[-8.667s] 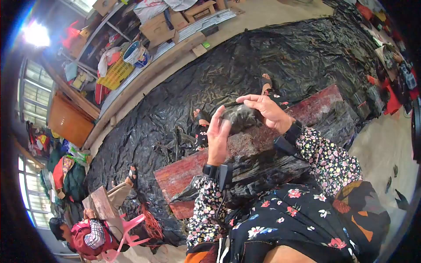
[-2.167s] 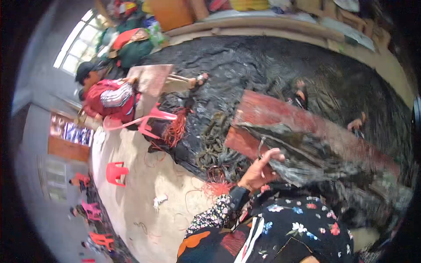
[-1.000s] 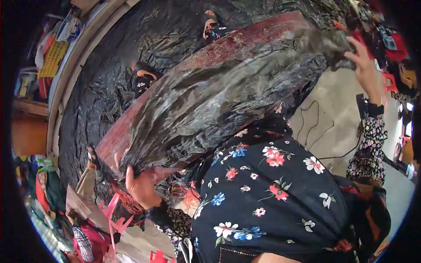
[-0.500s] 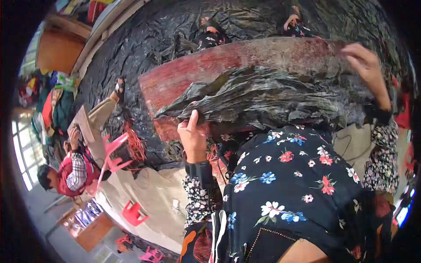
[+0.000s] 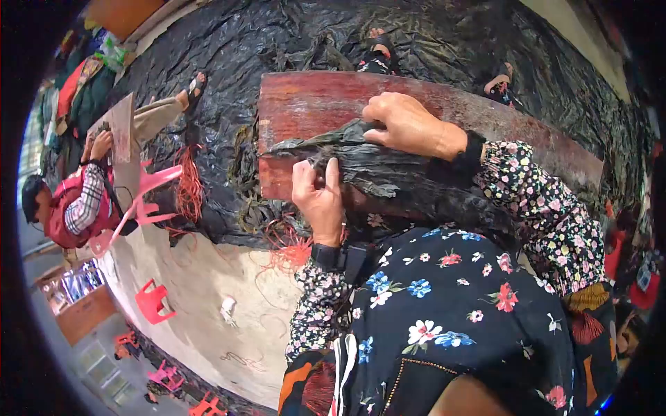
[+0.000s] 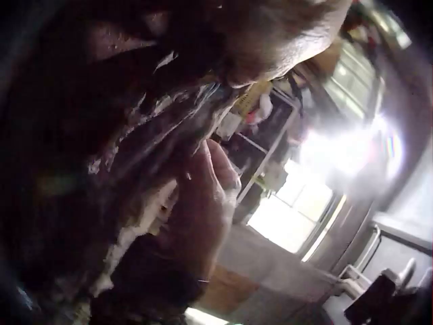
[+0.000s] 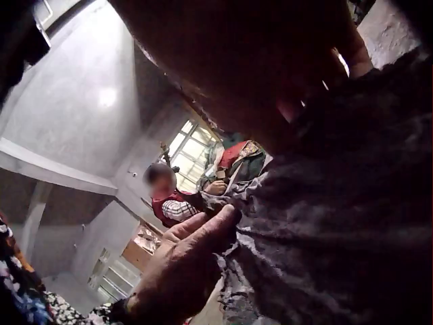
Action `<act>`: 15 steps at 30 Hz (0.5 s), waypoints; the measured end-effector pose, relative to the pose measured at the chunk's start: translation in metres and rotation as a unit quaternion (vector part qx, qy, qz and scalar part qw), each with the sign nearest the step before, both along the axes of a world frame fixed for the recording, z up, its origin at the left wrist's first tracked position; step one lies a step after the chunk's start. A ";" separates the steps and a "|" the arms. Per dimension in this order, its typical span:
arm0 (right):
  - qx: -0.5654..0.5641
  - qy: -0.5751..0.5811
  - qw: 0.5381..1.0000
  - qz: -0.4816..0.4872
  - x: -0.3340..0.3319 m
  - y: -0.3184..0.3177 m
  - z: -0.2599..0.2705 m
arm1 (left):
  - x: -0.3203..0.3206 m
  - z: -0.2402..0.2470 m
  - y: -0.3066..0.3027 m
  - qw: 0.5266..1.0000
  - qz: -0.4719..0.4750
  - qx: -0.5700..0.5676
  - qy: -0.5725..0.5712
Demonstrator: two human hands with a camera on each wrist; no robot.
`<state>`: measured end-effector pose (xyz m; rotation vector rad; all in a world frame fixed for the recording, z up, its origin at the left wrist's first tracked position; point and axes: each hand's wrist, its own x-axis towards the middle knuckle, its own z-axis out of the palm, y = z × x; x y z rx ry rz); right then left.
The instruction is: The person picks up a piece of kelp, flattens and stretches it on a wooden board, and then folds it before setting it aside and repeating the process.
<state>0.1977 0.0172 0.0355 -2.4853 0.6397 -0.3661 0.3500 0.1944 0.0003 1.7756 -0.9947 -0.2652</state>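
Atop the bundle (image 5: 395,177), right hand (image 5: 406,126) nearer left hand (image 5: 318,195)

Fingers of the right hand (image 5: 406,125) curl out of sight into the dark sheet (image 5: 388,173), whose near right part lies hidden behind the floral sleeve (image 5: 548,215). The left wrist view shows the sheet only as a dark blur, cropped at the left edge.

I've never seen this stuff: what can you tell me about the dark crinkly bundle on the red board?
The dark crinkly bundle looks like thin, glossy black sheets, wrinkled and layered into one long sheaf. It lies along the red board. The left hand pinches its ragged end; the right hand grips its upper edge.
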 end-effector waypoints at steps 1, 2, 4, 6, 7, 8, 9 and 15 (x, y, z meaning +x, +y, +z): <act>0.009 -0.025 1.000 -0.003 0.002 0.000 0.000 | -0.002 0.002 -0.004 0.994 -0.002 -0.038 -0.098; 0.037 -0.026 0.999 -0.028 0.000 0.001 0.000 | -0.008 0.007 -0.001 0.996 -0.003 -0.017 -0.088; 0.038 -0.034 0.998 -0.031 0.001 0.000 0.007 | -0.011 0.006 -0.005 1.000 0.023 -0.009 -0.013; 0.012 -0.056 0.998 -0.037 0.001 0.000 0.004 | -0.005 0.001 -0.008 0.996 0.035 0.024 0.076; 0.011 -0.054 0.998 -0.034 0.000 0.000 0.001 | -0.003 -0.002 -0.008 0.996 0.038 0.023 0.078; -0.013 -0.057 0.998 -0.037 -0.002 0.001 -0.002 | -0.002 -0.004 -0.008 0.998 0.035 0.026 0.048; -0.038 -0.062 0.997 -0.040 -0.003 0.000 -0.003 | 0.000 -0.003 -0.010 0.999 0.032 0.029 0.017; -0.141 -0.055 0.988 -0.027 -0.010 -0.002 -0.005 | 0.005 0.005 -0.013 0.998 0.031 0.051 -0.008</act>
